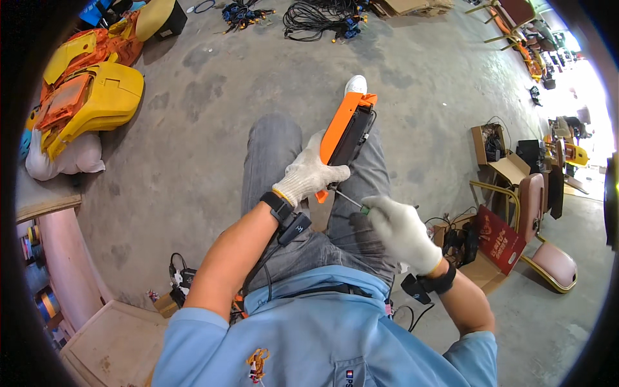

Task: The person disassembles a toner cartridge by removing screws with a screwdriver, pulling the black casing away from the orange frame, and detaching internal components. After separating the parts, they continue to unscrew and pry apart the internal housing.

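An orange and black housing [340, 132] rests on my thigh, its long side slanting away from me. My left hand [309, 169], in a pale knitted glove, grips its near end, with the thumb lying across the black side. In my gloved right hand [405, 232] is a screwdriver [350, 200] with a green handle and thin metal shaft. The shaft points up and left to the near end of the housing, by my left thumb. Whether the tip sits in a screw there, I cannot tell. My right fingers cover most of the handle.
Yellow and orange plastic shells [103, 97] are piled at the far left. Black cable bundles [322, 19] lie on the floor ahead. To my right are a cardboard box [487, 274] with black parts, a red box [500, 238] and a chair [554, 261].
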{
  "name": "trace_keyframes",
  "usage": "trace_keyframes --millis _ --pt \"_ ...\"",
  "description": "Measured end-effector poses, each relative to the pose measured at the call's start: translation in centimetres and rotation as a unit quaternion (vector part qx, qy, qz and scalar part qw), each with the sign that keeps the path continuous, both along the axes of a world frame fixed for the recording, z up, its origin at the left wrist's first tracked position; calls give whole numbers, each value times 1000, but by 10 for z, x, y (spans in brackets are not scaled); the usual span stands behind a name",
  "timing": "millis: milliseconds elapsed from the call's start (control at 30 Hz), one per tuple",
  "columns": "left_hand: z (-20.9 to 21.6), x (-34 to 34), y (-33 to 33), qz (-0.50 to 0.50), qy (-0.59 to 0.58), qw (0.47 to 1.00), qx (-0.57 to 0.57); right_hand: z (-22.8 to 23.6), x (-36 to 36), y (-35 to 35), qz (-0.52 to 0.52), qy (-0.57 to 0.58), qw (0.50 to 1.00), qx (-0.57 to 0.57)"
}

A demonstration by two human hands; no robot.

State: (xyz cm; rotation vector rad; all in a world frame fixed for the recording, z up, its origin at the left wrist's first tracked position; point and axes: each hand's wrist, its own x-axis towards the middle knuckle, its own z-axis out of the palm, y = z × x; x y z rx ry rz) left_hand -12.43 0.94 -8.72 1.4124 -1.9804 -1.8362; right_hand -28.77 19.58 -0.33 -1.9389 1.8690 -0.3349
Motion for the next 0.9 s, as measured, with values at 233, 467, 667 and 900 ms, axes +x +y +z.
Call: trace_keyframes --millis 233,467,667,900 --pt "-15 1 6 45 144 985 87 18 -7 -6 -378 -527 688 326" --pt "-20 0 5 34 120 988 89 19 5 7 -99 -113 988 46" --pt "-14 3 6 26 104 994 24 18 9 17 44 145 988 3" --pt "-3 3 2 25 92 994 59 6 10 9 19 76 996 49"
